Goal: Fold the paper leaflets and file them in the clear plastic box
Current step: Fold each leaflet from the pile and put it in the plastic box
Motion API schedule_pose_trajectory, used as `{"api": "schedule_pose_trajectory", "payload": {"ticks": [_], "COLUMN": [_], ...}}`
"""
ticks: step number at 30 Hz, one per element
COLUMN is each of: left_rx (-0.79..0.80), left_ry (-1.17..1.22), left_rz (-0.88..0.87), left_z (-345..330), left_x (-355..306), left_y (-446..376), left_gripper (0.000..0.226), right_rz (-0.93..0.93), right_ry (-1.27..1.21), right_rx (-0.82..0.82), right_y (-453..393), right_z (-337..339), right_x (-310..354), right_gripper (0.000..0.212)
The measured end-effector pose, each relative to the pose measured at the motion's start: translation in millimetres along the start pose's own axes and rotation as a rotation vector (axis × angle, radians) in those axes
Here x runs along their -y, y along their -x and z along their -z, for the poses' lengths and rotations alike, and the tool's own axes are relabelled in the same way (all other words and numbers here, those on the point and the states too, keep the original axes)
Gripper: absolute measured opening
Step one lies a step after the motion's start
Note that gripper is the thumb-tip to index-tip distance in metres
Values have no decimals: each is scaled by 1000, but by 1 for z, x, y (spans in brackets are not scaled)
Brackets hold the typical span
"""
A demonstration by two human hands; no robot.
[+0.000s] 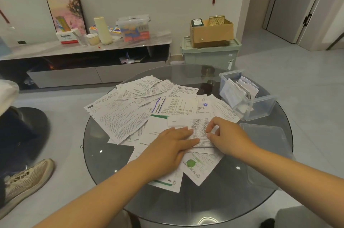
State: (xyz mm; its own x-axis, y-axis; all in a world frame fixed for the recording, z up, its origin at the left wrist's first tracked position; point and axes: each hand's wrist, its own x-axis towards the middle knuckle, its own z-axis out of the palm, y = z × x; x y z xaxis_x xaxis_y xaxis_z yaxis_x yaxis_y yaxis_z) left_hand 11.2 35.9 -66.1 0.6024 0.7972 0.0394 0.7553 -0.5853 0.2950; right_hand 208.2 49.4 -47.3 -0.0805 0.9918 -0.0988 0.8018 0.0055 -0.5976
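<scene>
1. Dozens of paper leaflets [130, 114], loose and overlapping, spread across round glass surface [232, 181]; thin, light, limp, already creased; likely to slide on each other and on glass.
2. One leaflet [200, 130] being folded, lying on top of pile near front centre; part-folded, small print showing.
3. Left hand [171, 145]: flat, fingers straight, pressing down on leaflet's left part to pin it.
4. Right hand [225, 134]: fingertips and thumb pinching leaflet's right edge, fingers curled.
5. Clear plastic box [260, 106], at right rear of surface, well apart from hands; several folded leaflets standing inside, room left. Lid [264, 134] lying flat beside it.
6. Handling note: best taken by edge or corner with light pinch; crease to be pressed flat against pile; tears easily if tugged.
</scene>
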Motion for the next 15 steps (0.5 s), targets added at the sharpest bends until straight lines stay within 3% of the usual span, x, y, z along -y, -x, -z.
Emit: {"api": "schedule_pose_trajectory", "payload": {"ticks": [6, 12, 15], "left_rx": [-74, 83, 27], "left_ry": [-76, -157, -76], "left_rz": [-76, -1, 3], "left_z": [0, -5, -2], "left_x": [-2, -5, -7], "left_y": [-5, -3, -2], "left_gripper": [48, 49, 53], "right_rz": [-23, -29, -42], "right_ry": [16, 62, 29], "right_rx": [-10, -2, 59], "right_y": [-3, -5, -4], "right_z": [2, 4, 9], "right_x": [-1, 1, 3], "right_gripper": [8, 6, 8]}}
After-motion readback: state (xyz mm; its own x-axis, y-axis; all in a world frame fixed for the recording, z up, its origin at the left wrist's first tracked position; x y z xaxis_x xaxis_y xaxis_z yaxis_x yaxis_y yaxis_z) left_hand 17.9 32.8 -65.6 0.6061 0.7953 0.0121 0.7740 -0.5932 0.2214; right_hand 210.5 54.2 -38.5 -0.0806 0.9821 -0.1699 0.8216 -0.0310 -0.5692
